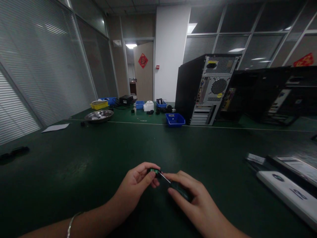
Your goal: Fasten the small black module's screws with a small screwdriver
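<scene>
Above the green table [119,142], a small green part [154,171] is pinched between the thumb and fingers of the left hand [135,182], barely parted. A screwdriver [180,191] is enclosed by the curled fingers of the right hand [201,197], its tip at the part. Slipping is probably best prevented by firm bracing and a well-aligned shaft [165,178]. Beyond, a blue tray [175,124] is seen beside a computer tower [188,89].

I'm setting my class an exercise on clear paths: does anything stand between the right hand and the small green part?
Only the screwdriver, held in the right hand: its metal shaft spans the gap towards the small green part in the left hand. Nothing else visible stands between them.
</scene>
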Motion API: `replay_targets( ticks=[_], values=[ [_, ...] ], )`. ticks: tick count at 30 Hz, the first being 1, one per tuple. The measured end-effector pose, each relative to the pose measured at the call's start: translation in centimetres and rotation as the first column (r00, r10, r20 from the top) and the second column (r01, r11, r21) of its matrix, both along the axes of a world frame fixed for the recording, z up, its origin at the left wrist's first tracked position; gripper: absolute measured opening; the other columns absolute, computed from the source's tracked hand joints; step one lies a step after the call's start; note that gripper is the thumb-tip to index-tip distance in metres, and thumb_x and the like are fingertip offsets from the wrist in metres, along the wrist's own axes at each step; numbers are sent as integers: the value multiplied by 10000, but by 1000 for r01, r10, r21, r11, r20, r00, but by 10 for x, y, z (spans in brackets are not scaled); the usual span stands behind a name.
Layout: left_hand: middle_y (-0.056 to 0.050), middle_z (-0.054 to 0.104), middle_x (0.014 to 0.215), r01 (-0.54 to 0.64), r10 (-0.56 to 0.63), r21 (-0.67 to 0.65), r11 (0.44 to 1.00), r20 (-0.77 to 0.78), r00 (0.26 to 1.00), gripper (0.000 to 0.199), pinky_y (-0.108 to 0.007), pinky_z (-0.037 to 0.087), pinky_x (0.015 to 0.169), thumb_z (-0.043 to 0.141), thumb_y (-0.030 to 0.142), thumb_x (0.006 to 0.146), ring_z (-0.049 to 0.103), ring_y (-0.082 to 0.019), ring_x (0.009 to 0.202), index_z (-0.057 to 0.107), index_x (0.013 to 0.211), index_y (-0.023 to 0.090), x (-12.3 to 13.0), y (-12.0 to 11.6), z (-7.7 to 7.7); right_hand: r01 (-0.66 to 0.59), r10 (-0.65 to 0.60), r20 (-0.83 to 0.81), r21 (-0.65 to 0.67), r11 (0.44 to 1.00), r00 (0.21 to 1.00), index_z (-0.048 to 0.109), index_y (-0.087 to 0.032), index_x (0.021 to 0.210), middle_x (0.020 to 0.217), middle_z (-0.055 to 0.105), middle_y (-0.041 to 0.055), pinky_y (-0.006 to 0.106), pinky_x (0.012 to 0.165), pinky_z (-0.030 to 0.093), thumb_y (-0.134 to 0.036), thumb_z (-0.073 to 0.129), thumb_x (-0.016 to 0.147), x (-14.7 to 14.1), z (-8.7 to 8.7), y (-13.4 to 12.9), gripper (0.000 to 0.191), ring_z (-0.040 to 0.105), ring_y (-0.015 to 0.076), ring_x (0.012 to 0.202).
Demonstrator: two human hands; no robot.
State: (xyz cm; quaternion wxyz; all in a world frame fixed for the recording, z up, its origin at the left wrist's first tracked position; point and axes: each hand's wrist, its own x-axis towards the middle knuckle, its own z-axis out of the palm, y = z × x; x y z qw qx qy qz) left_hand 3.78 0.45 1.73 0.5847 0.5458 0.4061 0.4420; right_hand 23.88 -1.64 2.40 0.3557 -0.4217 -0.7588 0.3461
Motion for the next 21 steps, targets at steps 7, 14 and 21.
replay_targets(
  ticks=[7, 14, 21],
  values=[
    [-68, 729, 935, 1, 0, 59, 998, -23, 1000, 158, -325, 503, 805, 616, 218, 864, 660, -203, 852, 689, 990, 158, -1, -1, 1, -41, 41, -4, 0, 999, 999, 661, -266, 1211, 956, 660, 37, 288, 758, 491, -134, 583, 909, -1, 0, 2, 339, 637, 189, 873],
    [-64, 741, 865, 15, -15, 40, 999, 6, 1000, 155, -314, 516, 774, 643, 240, 848, 672, -195, 805, 700, 953, 142, -1, -3, 3, -42, 42, -2, 17, 999, 999, 645, -283, 1237, 952, 644, 29, 282, 753, 485, -97, 584, 898, 0, -3, 2, 392, 629, 179, 870],
    [-70, 761, 757, 45, -35, -76, 996, 132, 991, 168, -285, 510, 683, 727, 270, 786, 676, -177, 700, 726, 865, 122, -2, 2, -6, -65, 66, -9, 28, 997, 998, 672, -267, 1203, 931, 637, 36, 277, 733, 482, -80, 597, 878, 1, -4, 1, 383, 624, 177, 848]
  ],
)
